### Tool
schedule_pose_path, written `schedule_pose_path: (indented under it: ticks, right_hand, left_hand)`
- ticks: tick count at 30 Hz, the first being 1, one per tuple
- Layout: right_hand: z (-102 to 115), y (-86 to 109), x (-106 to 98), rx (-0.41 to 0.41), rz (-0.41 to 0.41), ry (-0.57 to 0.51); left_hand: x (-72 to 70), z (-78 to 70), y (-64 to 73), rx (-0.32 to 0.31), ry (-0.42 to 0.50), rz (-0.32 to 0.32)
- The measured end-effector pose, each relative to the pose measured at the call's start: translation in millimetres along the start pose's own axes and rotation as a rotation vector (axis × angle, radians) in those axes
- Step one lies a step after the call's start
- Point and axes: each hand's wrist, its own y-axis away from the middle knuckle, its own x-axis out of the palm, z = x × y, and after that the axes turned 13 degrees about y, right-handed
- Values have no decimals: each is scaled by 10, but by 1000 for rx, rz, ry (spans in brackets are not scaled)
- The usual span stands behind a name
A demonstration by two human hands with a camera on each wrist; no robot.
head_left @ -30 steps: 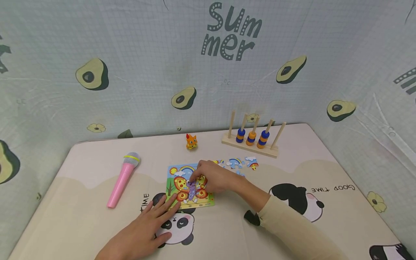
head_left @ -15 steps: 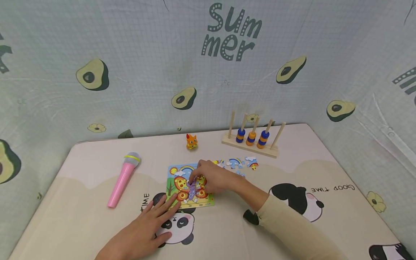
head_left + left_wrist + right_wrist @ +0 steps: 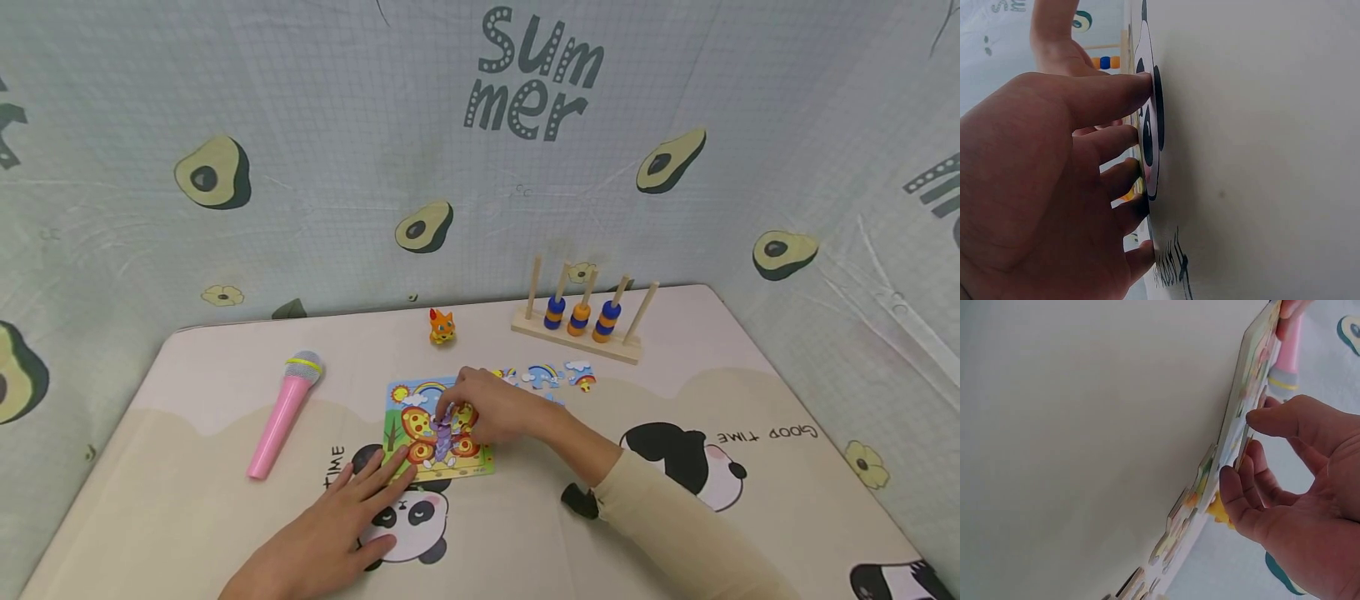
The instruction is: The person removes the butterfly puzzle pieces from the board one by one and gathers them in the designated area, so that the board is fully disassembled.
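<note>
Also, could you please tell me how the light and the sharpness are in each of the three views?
Head view: soft, even light, the butterfly puzzle small but recognisable; left wrist view: dim, the left hand shaded, a soft shadow on the panda tablecloth; right wrist view: greyish and hazy, the loose puzzle pieces lacking fine detail, the right hand clearer.

Flat butterfly puzzle [image 3: 396,421], purple piece [image 3: 443,438] at centre

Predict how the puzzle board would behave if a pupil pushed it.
The puzzle board is probably stiff, since its edge looks straight. It would likely slide, not tip, as it lies flat. The left hand touching its corner might resist that.
</note>
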Motion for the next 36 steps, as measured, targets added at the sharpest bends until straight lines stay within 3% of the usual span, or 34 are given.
schedule_pose_path:
  ticks: [15, 36]
  right_hand:
    - [-55, 111, -45, -21, -40, 22]
    - [-329, 358, -51, -12, -77, -52]
  left_hand:
    - [7, 3, 4, 12, -11, -8]
    - [34, 6, -3, 22, -37, -21]
